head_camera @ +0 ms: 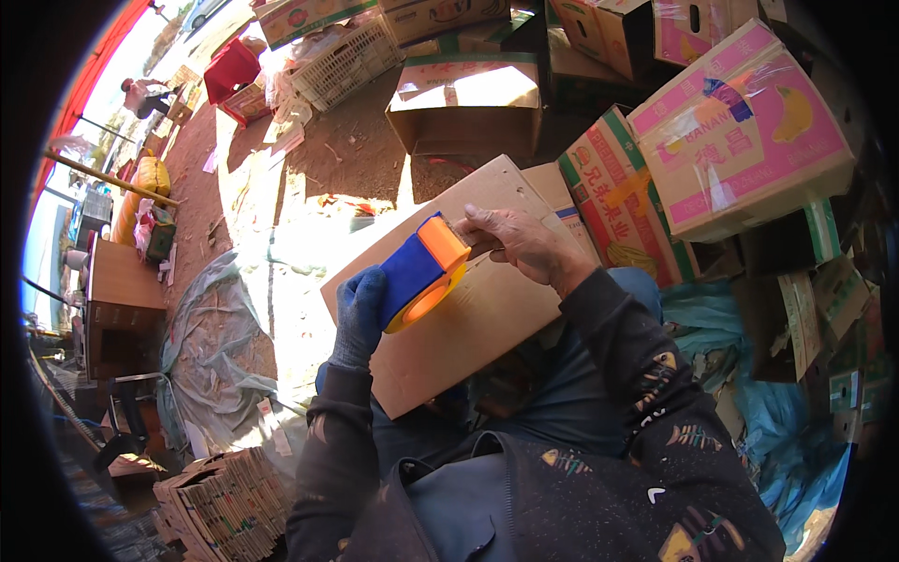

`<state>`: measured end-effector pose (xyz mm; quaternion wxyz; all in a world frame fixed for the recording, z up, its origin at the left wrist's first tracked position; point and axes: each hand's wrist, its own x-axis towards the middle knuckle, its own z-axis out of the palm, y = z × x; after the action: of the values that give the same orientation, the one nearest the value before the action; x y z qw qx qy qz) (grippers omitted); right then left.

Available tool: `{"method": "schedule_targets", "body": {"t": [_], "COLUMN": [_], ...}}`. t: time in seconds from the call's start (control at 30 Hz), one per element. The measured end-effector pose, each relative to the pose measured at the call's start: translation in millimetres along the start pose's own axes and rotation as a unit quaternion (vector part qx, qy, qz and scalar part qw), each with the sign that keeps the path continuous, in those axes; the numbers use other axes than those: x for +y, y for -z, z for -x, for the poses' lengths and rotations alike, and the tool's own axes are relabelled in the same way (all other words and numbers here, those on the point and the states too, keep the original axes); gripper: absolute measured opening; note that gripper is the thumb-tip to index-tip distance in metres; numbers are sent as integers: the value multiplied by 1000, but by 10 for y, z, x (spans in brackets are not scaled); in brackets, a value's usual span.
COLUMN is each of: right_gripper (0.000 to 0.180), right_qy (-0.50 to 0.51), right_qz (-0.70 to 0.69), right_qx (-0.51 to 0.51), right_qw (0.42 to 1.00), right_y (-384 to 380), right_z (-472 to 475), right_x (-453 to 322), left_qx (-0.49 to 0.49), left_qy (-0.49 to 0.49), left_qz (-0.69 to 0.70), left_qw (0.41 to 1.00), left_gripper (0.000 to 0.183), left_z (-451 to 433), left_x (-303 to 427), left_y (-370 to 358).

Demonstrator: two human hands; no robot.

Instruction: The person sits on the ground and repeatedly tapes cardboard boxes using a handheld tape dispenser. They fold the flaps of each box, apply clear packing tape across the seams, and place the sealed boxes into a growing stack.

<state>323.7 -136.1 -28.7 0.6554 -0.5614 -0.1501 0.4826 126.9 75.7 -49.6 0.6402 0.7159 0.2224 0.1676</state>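
Note:
My left hand, in a grey-blue knitted glove, grips a packing-tape dispenser by its blue body. An orange piece covers the dispenser's front, and a yellow-orange roll shows beneath. At the toothed front edge are the fingers of my bare right hand, thumb extended and other fingers curled. Whether they pinch the tape end is too fine to tell. Under both hands a plain brown cardboard box lies tilted across my lap, its near face without print.
Printed banana cartons are piled at right, beside a red-and-green carton. An open carton lies ahead. Plastic sheeting covers ground at left, near stacked flattened cardboard. A wooden cabinet stands far left; a person bends beyond.

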Motion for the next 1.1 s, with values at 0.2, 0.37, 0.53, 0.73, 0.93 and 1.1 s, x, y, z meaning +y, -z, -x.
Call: {"method": "schedule_targets", "body": {"t": [0.2,0.37,0.53,0.73,0.93,1.1], "right_gripper": [25,18,17,26,49,47], "right_qy": [63,124,154,-11,-30,-61], "right_qz": [8,146,139,399,527,160], "right_qx": [25,137,329,375,234,156], "right_qw": [998,972,921,837,816,973], "right_y": [-103,-116,1193,1981,2054,1788], "right_z": [3,122,145,-402,-842,-1085], "right_x": [22,-67,-221,405,1186,950], "left_qx": [-44,-77,-64,-53,-55,-28], "left_qy": [-5,32,45,59,60,52], "left_qz": [-12,-81,-72,-124,-111,-78], "left_qw": [999,993,994,989,990,995], "left_gripper": [39,44,42,42,41,37], "left_z": [-43,-3,164,71,6,116], "left_x": [46,262,362,571,437,438], "left_y": [35,36,180,-118,-48,-48]}}
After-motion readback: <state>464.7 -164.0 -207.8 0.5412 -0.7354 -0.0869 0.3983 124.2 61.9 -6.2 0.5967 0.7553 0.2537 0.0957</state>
